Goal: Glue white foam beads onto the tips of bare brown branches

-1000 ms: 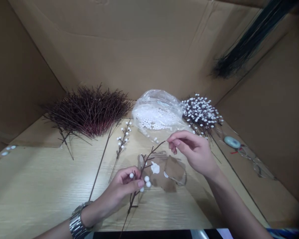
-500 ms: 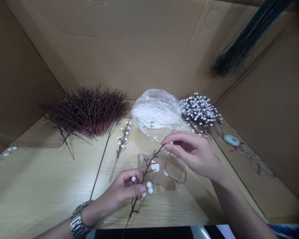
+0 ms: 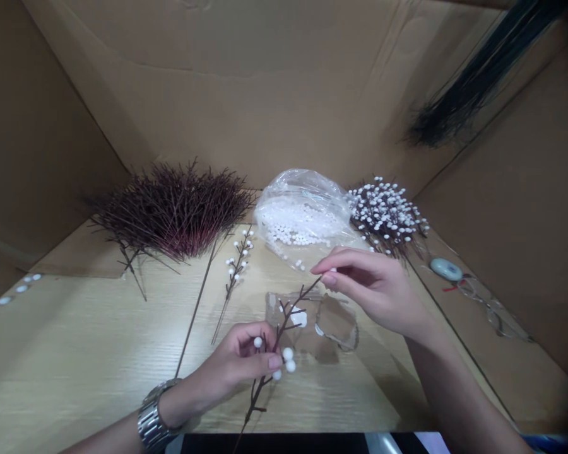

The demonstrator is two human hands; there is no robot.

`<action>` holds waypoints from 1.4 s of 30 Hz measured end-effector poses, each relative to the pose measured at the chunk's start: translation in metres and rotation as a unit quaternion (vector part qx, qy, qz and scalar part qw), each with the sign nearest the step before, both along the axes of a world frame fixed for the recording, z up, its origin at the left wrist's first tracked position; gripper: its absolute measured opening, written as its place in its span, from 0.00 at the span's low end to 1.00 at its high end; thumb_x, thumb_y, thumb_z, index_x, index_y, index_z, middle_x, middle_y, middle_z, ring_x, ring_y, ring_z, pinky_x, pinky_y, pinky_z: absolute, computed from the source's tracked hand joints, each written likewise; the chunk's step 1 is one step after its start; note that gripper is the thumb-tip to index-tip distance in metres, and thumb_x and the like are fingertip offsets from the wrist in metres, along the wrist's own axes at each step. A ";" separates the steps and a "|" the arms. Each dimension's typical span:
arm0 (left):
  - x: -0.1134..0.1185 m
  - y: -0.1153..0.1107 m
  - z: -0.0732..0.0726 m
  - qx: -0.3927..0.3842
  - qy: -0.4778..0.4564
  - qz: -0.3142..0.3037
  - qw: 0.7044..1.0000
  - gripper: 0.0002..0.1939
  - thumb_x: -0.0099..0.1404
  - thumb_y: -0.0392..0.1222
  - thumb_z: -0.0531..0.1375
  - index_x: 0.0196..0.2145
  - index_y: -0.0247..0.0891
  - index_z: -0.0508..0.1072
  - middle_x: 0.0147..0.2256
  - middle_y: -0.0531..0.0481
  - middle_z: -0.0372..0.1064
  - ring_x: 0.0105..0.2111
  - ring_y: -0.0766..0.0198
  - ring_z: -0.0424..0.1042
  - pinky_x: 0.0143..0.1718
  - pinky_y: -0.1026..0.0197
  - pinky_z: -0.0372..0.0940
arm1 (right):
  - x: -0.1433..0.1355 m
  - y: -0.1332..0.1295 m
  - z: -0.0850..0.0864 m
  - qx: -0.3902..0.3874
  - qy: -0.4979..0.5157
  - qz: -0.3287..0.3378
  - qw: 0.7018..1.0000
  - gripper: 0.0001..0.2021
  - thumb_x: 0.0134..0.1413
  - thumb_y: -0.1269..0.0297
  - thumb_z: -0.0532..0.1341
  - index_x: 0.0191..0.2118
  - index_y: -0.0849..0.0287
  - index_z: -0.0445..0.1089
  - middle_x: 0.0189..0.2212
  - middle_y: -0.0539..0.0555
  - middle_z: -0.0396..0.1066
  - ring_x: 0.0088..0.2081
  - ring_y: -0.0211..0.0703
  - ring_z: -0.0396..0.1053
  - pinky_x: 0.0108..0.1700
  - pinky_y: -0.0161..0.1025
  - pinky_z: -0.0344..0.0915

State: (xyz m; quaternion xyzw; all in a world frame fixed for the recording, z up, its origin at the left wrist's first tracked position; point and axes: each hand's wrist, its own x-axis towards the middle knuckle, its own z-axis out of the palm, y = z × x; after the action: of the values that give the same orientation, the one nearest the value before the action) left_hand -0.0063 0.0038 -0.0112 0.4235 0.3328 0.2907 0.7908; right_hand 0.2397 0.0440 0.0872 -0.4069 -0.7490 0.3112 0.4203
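Note:
My left hand (image 3: 246, 358), closed, grips a brown artificial twig (image 3: 293, 310) near its middle. Several white balls (image 3: 288, 354) sit around those fingers; whether they are on side twigs or held cannot be told. At the upper tip of the twig, my right hand (image 3: 372, 287) pinches a small white ball (image 3: 334, 270) between thumb and forefinger, the ball mostly covered. Below the twig lies a piece of cardboard (image 3: 326, 347) with a white paste-like patch (image 3: 299, 317). A twig with white balls (image 3: 236, 268) rests left of it.
A heap of bare brown twigs (image 3: 175, 211) lies at the back left. Beside it stands a clear bag of white balls (image 3: 303, 217), then a bundle of white-tipped twigs (image 3: 388, 211). An oval pale-blue object (image 3: 445, 269) and eyeglasses (image 3: 492, 309) are at right. Dark thin stems (image 3: 483, 75) hang above.
The whole view has shifted slightly. Both hands keep their hold, and the right fingers remain at the twig's tip with the white ball.

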 end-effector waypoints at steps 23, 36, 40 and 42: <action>0.000 0.003 0.000 0.023 -0.027 0.030 0.999 0.16 0.63 0.45 0.69 0.48 0.43 0.75 0.42 0.49 0.70 0.44 0.58 0.68 0.47 0.57 0.62 | -0.002 0.005 -0.004 0.081 -0.009 0.059 0.995 0.06 0.63 0.71 0.64 0.42 0.53 0.77 0.34 0.51 0.78 0.35 0.41 0.75 0.38 0.41 0.70; -0.007 -0.001 0.012 0.281 0.089 0.049 0.954 0.20 0.68 0.61 0.61 0.45 0.42 0.74 0.46 0.45 0.68 0.49 0.51 0.67 0.52 0.53 0.60 | -0.025 0.012 0.000 -0.009 -0.033 0.033 0.999 0.05 0.62 0.65 0.66 0.34 0.58 0.76 0.30 0.51 0.77 0.31 0.38 0.71 0.33 0.37 0.64; -0.006 -0.004 0.012 0.325 0.126 0.067 0.935 0.07 0.70 0.46 0.63 0.41 0.41 0.73 0.43 0.47 0.68 0.47 0.54 0.69 0.50 0.54 0.62 | -0.031 0.013 -0.002 -0.030 -0.025 0.041 0.998 0.05 0.61 0.65 0.66 0.34 0.59 0.76 0.30 0.50 0.76 0.31 0.37 0.70 0.33 0.36 0.64; -0.004 -0.004 0.010 0.334 0.133 0.078 0.930 0.03 0.70 0.42 0.63 0.39 0.41 0.73 0.42 0.47 0.69 0.46 0.55 0.70 0.49 0.55 0.63 | -0.033 0.014 -0.004 -0.036 -0.024 0.039 0.998 0.05 0.61 0.64 0.66 0.34 0.59 0.76 0.30 0.49 0.76 0.31 0.37 0.70 0.34 0.36 0.64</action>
State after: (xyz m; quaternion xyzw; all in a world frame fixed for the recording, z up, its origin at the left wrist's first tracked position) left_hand -0.0105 -0.0001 -0.0010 0.6706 0.3510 0.3867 0.5269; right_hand 0.2063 0.0585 0.0829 -0.4000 -0.7622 0.3442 0.3749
